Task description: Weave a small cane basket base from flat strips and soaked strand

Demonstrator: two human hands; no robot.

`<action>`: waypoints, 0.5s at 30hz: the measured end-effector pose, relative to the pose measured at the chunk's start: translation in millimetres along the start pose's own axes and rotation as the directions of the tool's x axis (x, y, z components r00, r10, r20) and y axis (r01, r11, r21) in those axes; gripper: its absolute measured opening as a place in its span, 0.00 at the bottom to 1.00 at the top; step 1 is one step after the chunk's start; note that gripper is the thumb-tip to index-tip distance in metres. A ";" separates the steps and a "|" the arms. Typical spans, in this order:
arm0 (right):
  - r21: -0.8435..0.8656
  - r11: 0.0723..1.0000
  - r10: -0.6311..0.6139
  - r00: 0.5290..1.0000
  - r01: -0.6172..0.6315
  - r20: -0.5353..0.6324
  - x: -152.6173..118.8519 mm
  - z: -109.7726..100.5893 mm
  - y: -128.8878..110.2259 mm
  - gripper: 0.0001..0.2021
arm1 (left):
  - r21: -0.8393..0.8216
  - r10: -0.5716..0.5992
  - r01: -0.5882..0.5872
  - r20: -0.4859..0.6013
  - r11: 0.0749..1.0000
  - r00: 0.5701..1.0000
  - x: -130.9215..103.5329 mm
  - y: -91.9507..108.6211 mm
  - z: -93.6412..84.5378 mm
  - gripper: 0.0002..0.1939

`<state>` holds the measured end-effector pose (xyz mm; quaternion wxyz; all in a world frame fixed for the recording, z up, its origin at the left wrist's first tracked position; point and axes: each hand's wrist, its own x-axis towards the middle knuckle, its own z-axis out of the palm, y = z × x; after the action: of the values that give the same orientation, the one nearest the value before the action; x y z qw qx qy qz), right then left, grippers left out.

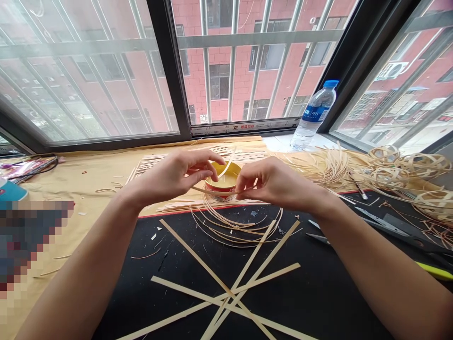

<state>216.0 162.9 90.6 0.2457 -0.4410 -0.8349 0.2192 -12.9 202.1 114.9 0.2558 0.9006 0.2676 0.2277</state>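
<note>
Between my two hands a thin pale bamboo strip [223, 192] is stretched and slightly bowed, with one end curling up near the left fingers. My left hand [193, 171] pinches it on one side, and my right hand [257, 179] pinches it on the other. Just behind the strip stands a round tin [231, 178], yellow inside and red outside, partly hidden by the fingers. Below the hands, several flat bamboo strips [231, 295] lie crossed in a star on the black mat [300, 307]. Coiled thin strands [226, 229] rest around the tin's near side.
Scissors [384, 222] lie at the right beside a yellow-handled tool [433, 270]. Bundled bamboo coils [392, 170] pile up at the back right. A water bottle [314, 115] stands by the window. More straight strips [152, 163] lie behind my left hand on the yellow cloth [85, 182].
</note>
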 end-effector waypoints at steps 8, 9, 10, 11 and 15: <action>-0.459 0.888 0.196 0.923 -0.023 0.331 6.4 17.7 -9.1 0.05 | 0.132 0.039 -0.031 -0.058 0.991 0.998 0.6 0.9 0.0 0.12; -0.477 0.879 0.212 0.909 -0.016 0.359 7.1 21.0 -9.0 0.04 | 0.144 0.039 -0.030 -0.060 0.989 0.997 0.5 0.8 0.0 0.12; -0.487 0.873 0.217 0.902 -0.009 0.373 7.6 23.9 -8.4 0.04 | 0.154 0.039 -0.029 -0.060 0.988 0.997 0.5 0.7 0.0 0.13; -0.494 0.870 0.221 0.897 -0.004 0.382 7.7 26.3 -7.6 0.03 | 0.161 0.037 -0.027 -0.059 0.987 0.998 0.6 0.6 0.1 0.12; -0.519 0.854 0.222 0.880 0.033 0.421 5.8 31.8 -5.0 0.09 | 0.173 0.039 -0.031 -0.047 0.984 0.998 1.0 1.5 0.5 0.12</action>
<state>190.9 160.5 69.8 -0.0993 -0.4661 -0.8733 0.1014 -11.3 201.4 115.7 0.1662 0.9179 0.2767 0.2307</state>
